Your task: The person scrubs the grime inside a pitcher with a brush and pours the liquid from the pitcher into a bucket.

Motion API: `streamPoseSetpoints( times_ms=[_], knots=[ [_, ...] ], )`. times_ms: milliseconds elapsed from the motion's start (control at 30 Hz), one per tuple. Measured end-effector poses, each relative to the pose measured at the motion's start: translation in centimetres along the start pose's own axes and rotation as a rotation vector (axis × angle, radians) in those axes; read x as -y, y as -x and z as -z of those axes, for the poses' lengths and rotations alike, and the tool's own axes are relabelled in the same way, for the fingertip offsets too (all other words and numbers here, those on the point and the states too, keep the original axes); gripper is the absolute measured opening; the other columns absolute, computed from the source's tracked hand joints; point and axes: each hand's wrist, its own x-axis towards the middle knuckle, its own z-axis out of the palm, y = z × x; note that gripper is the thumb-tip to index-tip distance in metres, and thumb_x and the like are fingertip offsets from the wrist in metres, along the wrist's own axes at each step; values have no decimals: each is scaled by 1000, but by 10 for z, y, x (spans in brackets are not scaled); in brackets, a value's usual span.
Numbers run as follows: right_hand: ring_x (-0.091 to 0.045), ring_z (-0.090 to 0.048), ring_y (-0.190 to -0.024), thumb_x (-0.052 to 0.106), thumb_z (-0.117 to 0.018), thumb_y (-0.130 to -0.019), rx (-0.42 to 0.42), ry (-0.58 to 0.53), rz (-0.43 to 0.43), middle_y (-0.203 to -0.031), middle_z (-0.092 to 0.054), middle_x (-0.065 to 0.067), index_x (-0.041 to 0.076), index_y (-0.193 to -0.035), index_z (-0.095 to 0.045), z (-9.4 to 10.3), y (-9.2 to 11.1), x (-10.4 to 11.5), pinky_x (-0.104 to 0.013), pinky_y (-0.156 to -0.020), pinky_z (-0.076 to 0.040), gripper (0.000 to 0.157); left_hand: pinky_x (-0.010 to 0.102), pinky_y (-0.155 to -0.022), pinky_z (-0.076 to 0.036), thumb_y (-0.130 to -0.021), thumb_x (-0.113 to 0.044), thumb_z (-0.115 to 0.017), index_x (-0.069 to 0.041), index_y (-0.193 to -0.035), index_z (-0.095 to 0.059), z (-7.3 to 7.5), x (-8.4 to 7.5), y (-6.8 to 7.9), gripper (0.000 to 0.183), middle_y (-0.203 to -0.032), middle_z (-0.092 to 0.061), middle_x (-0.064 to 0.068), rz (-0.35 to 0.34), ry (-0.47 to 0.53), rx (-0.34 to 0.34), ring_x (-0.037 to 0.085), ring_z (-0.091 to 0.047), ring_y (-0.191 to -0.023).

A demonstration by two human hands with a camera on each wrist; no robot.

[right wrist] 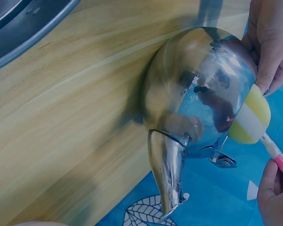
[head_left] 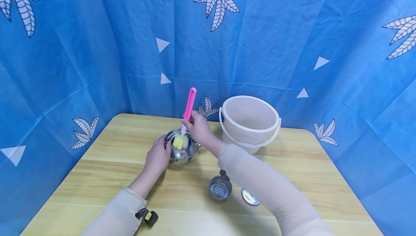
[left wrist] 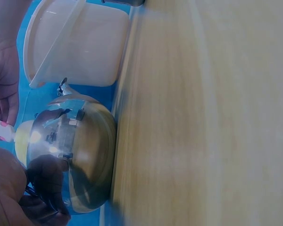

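A shiny steel teapot (head_left: 183,157) stands on the table, its mouth facing up. My left hand (head_left: 158,155) grips it at the left side by the rim, where the handle is mostly hidden. With its fingers and thumb, my right hand (head_left: 199,128) pinches a sponge brush by its pink handle (head_left: 190,102). The brush's yellow and white sponge head (head_left: 178,142) sits in the pot's mouth, partly sticking out, as the right wrist view shows with the sponge (right wrist: 251,115). The teapot's spout (right wrist: 166,172) points away from the left hand.
Behind the right forearm stands a white bucket (head_left: 250,116) with its handle hanging down in front. A metal strainer (head_left: 220,189) and a round steel lid (head_left: 249,197) lie nearer on the wooden table (head_left: 185,207). Blue patterned curtain (head_left: 227,55) surrounds the table's back and sides.
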Motion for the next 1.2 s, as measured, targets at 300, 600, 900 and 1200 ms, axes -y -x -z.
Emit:
streamPoseSetpoints(
  times_ms=[300,600,900,1200],
  knots=[
    [-14,-62,-68,24,-66,-98,-28,-18,5,-84,-66,-3,7,-114,-63,0,1,-3,-25,-58,-54,23,58,-105,-44,-107,-24,-43,10,-145,-41,0,0,0,50,-140,-50,31,5,0,5,47,-51,-127],
    [-13,-61,-70,23,-66,-98,-43,-42,7,-86,-66,-2,8,-112,-62,0,1,-4,-24,-58,-54,21,58,-105,-44,-107,-24,-42,9,-146,-40,0,0,0,51,-141,-49,31,9,-12,6,47,-51,-127],
    [-14,-64,-78,21,-67,-98,-55,-32,19,-91,-68,-4,7,-112,-63,1,5,-5,-25,-65,-56,21,58,-104,-44,-108,-24,-42,10,-146,-40,0,-1,0,51,-142,-48,32,9,-19,9,48,-51,-127],
    [-13,-65,-83,20,-67,-98,-49,-48,15,-95,-67,-3,9,-112,-62,2,10,-6,-23,-69,-57,19,58,-105,-44,-108,-24,-42,10,-145,-40,1,-1,1,51,-141,-48,33,1,-18,8,48,-50,-128]
  ],
)
